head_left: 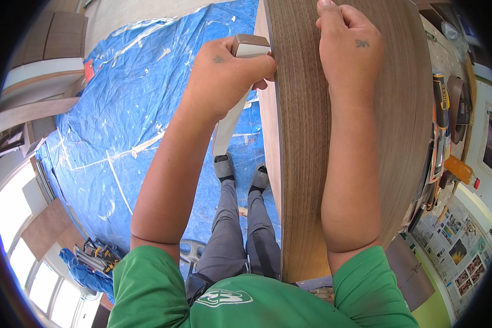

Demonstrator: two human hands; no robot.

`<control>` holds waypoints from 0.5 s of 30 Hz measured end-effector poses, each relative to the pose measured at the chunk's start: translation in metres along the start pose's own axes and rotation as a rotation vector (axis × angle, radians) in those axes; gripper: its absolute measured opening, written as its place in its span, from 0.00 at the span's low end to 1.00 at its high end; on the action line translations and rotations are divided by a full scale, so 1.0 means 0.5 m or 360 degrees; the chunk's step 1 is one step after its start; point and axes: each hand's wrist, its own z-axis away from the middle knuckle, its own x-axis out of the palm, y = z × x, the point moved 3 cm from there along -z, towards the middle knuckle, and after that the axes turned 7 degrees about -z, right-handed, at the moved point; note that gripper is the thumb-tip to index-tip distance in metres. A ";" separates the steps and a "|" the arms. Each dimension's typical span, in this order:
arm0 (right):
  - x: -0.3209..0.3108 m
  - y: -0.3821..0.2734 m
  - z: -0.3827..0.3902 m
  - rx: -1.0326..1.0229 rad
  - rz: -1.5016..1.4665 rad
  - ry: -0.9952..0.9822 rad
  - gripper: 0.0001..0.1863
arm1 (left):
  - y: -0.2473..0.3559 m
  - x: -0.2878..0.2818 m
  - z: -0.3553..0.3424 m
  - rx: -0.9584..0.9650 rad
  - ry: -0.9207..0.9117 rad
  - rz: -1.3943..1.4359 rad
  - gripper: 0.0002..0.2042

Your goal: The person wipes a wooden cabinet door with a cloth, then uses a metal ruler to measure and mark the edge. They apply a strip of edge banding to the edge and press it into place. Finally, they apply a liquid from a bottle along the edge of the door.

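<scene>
My left hand (224, 65) is closed around a flat strip (229, 128), beside the left edge of a tall wood-grain panel (303, 142). The strip's upper end folds over the hand and shows a brown face. Its white side runs down below my wrist toward the floor. My right hand (351, 52) is above the panel's brown surface, near the far end, with its fingers curled and the thumb pressed against them. Whatever may be in those fingers is hidden.
A creased blue tarp (120, 120) covers the floor at left, under my grey shoes (223, 167). Clamps (95, 254) lie at lower left. On the right are an orange bottle (461, 170), a dark yellow-labelled tube (440, 93) and spread newspaper (454, 246).
</scene>
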 end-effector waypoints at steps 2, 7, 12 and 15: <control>-0.001 0.000 -0.004 -0.0011 0.0004 0.0007 0.21 | 0.003 0.000 -0.003 0.0008 -0.0002 -0.0007 0.15; 0.002 0.009 -0.006 -0.0075 0.0014 0.0060 0.21 | -0.009 -0.004 -0.004 -0.0069 -0.0078 0.0115 0.15; 0.000 0.012 -0.010 -0.0084 0.0038 0.0030 0.21 | -0.038 -0.008 -0.027 -0.0091 -0.0295 0.0295 0.16; 0.002 0.010 -0.007 -0.0147 0.0036 0.0071 0.21 | -0.043 -0.007 -0.032 -0.0121 -0.0286 0.0366 0.15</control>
